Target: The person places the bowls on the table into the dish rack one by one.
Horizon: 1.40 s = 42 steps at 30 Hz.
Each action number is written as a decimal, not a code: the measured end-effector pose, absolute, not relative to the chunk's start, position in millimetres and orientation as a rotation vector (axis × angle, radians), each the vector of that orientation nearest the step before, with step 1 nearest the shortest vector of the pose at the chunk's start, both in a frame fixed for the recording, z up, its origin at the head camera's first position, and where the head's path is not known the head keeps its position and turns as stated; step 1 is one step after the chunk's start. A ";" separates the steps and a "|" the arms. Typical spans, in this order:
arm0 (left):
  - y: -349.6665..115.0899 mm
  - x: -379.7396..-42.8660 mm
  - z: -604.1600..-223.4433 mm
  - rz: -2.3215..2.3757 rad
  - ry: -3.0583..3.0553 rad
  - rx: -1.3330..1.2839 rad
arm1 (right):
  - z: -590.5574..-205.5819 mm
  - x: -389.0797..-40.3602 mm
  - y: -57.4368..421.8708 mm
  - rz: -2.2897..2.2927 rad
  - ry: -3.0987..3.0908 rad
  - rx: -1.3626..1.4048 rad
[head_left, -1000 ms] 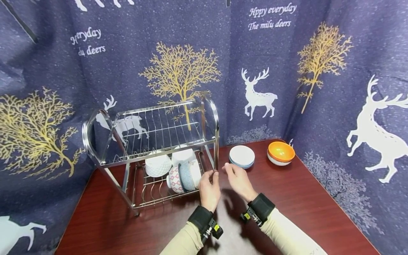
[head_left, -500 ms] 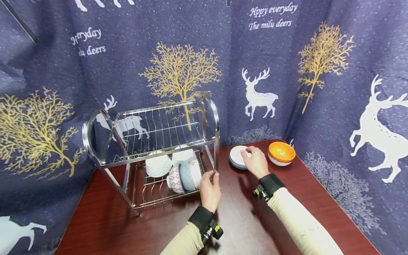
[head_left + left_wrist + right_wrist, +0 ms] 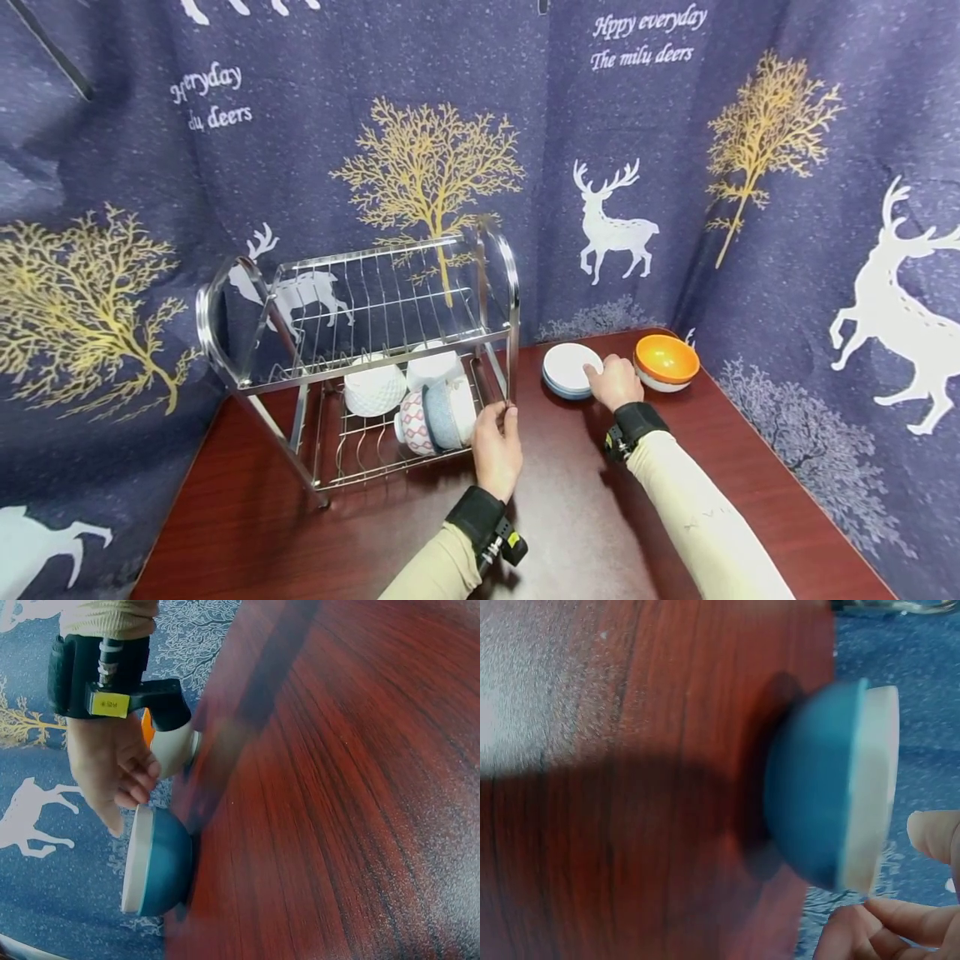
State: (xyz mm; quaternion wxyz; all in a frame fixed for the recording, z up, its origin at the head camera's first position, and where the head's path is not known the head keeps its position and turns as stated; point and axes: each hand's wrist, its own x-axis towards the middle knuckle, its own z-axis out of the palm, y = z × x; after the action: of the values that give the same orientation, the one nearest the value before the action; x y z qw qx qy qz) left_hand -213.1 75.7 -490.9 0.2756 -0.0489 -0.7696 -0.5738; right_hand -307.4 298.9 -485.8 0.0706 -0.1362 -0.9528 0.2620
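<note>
- I read the nested pair as the work in hand: a white bowl (image 3: 572, 365) sitting inside a blue bowl (image 3: 810, 787), right of centre in the head view, on the table (image 3: 555, 517).
- My right hand (image 3: 617, 383) is at the pair's right edge, thumb and fingers parted; the fingertips look to be at or just beside the rim, and I see nothing gripped.
- My left hand (image 3: 497, 454), near centre, has thumb and fingers closed around the lower end of the front post of the dish rack (image 3: 513, 358).
- Pinching only the upper rim could lift the white bowl alone, or let the blue one drop away, since I judge them merely nested.
- Swinging the right hand wide could knock the orange bowl (image 3: 666, 360), which is just beyond the knuckles.
- Tugging with the left hand could shift the rack and roll the patterned bowl (image 3: 412, 423) and its tilted neighbours.
- The right wrist view, though blurred, shows the thumb clear of the rim at lower right, and the white lip standing past the blue; the head view cannot give me that gap.
- The left wrist view shows the right hand and the pair side-on at left, but none of my left hand; only the head view has that.
</note>
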 end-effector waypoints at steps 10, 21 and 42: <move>78.9 -211.7 -489.8 -1.540 -2.081 -0.135 | -501.3 -312.9 301.8 0.896 -2.924 -0.627; 78.5 -211.7 -489.6 -1.553 -2.115 -0.133 | -499.1 -308.7 292.5 0.726 -2.710 -0.486; 73.2 -211.0 -489.1 -1.528 -2.109 -0.123 | -490.7 -307.2 286.9 0.876 -2.564 -0.428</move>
State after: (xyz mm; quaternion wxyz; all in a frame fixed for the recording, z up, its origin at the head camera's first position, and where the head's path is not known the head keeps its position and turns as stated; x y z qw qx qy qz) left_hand -211.0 73.2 -489.1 0.2641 -0.0455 -0.7802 -0.5651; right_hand -307.2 286.9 -490.7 0.1980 -0.1529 -0.9162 0.3130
